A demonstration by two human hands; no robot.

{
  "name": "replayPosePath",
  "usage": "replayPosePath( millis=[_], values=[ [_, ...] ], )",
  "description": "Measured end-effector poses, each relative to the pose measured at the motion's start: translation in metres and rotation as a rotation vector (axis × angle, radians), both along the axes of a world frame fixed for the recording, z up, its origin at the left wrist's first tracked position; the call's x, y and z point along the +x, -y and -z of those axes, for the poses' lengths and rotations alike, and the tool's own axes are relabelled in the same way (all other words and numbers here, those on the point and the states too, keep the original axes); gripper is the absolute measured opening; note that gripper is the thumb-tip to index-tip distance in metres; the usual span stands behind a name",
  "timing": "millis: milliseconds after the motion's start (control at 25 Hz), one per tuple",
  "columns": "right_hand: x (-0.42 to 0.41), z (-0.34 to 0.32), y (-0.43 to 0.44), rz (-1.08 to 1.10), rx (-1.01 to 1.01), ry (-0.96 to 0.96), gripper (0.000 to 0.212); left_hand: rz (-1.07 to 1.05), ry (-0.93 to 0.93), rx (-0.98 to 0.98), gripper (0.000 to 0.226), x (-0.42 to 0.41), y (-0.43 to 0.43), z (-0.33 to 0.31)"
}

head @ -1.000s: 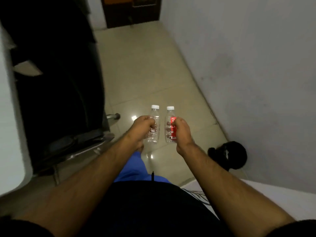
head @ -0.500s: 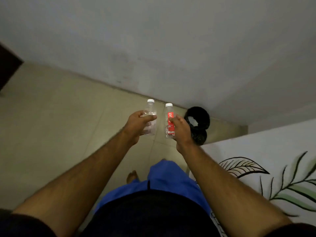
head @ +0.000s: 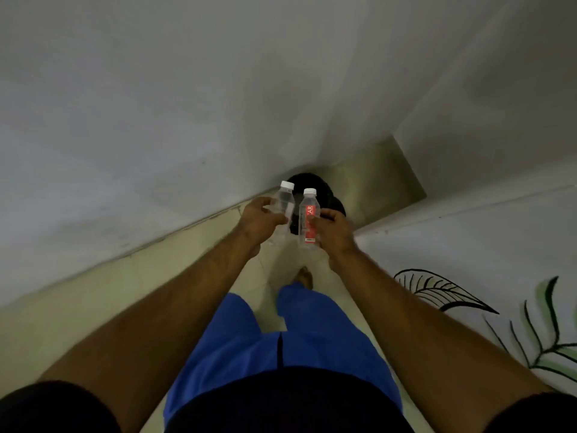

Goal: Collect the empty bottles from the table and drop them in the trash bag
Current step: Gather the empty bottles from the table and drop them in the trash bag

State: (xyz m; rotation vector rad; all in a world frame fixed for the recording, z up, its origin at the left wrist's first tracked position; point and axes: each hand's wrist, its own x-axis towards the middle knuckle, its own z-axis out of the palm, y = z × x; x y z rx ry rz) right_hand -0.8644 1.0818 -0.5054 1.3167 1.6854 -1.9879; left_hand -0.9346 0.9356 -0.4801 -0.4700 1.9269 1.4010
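Note:
My left hand (head: 260, 218) grips a clear plastic bottle (head: 283, 204) with a white cap and no label, held upright. My right hand (head: 335, 228) grips a second clear bottle (head: 308, 215) with a white cap and a red label, also upright. The two bottles are side by side, almost touching. Directly behind them, on the floor in the corner by the wall, sits the black trash bag (head: 321, 189); the bottles and my hands hide most of it.
A grey wall (head: 187, 104) runs along the left and far side. At the right is a white surface with a leaf pattern (head: 468, 276). Pale floor tiles (head: 377, 179) show in the corner. My blue shorts and one bare foot (head: 304, 276) are below.
The view has swung right from the corridor and dark chair toward the corner. The trash bag has come from the right side to directly behind the bottles. Both hands still hold their bottles.

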Motion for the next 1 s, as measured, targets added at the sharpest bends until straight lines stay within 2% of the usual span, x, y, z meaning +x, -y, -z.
replayPosePath(
  millis=[240, 360, 480, 560, 640, 720, 840, 1000],
  values=[
    [-0.058, 0.092, -0.023, 0.267, -0.001, 0.133, 0.039, 0.24, 0.174, -0.041, 0.048, -0.093, -0.047, 0.103],
    [-0.086, 0.166, -0.023, 0.432, -0.023, 0.165, 0.038, 0.409, 0.221, -0.113, 0.017, -0.13, -0.069, 0.183],
    [-0.106, 0.234, -0.022, 0.569, 0.002, 0.21, 0.03, 0.566, 0.167, -0.223, 0.028, -0.156, -0.084, 0.264],
    [-0.116, 0.283, -0.019, 0.612, 0.014, 0.246, 0.02, 0.611, 0.16, -0.229, 0.044, -0.168, -0.09, 0.317],
    [-0.125, 0.336, -0.019, 0.636, 0.011, 0.26, 0.012, 0.637, 0.172, -0.25, 0.05, -0.175, -0.099, 0.371],
    [-0.136, 0.377, -0.022, 0.641, 0.017, 0.265, 0.019, 0.687, 0.15, -0.291, 0.049, -0.181, -0.11, 0.417],
    [-0.152, 0.433, -0.027, 0.66, 0.053, 0.282, 0.039, 0.745, 0.102, -0.345, 0.054, -0.187, -0.128, 0.476],
    [-0.166, 0.466, -0.029, 0.667, 0.073, 0.276, 0.031, 0.894, -0.095, -0.519, 0.063, -0.19, -0.145, 0.501]
  ],
)
